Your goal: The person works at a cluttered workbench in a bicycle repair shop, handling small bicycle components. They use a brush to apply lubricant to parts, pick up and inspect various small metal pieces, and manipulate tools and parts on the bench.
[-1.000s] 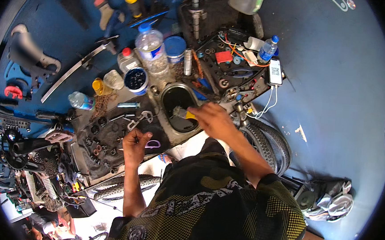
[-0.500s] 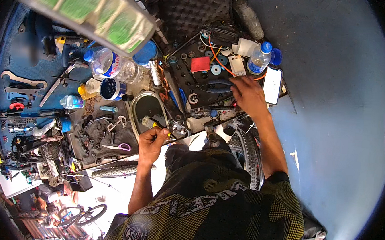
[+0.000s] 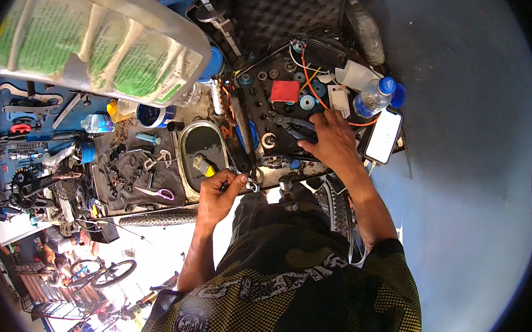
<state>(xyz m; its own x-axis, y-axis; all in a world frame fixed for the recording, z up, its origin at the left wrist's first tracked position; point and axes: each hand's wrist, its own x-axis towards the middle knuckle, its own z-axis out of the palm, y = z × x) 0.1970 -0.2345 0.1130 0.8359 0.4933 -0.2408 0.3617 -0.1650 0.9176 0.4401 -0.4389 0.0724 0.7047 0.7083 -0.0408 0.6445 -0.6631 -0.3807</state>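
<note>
My right hand (image 3: pixel 337 139) is over the bench with its thumb and fingers closed around the handle ends of dark grey pliers (image 3: pixel 294 126). The pliers' jaws point left, across the dark mat. My left hand (image 3: pixel 219 195) is curled into a fist at the bench's front edge, beside an oval metal tray (image 3: pixel 183 171) of dark liquid. A brush (image 3: pixel 202 164) with a yellow handle rests in the tray, its handle running toward that fist. Whatever the left fingers hold is hidden. A small silver metal part (image 3: pixel 252 185) shows just beyond the left thumb.
A large plastic jug (image 3: pixel 102 37) with a green label looms at upper left. Beyond my right hand are a red box (image 3: pixel 285 91), a water bottle (image 3: pixel 374 98) and a phone (image 3: pixel 383 136). Purple-handled scissors (image 3: pixel 164 193) lie at left. A bicycle tyre (image 3: pixel 335 203) is below the bench edge.
My right hand has moved left onto the pliers, which now sit tilted differently. My left fist has shifted right of the brush. The jug looks larger and lower in view.
</note>
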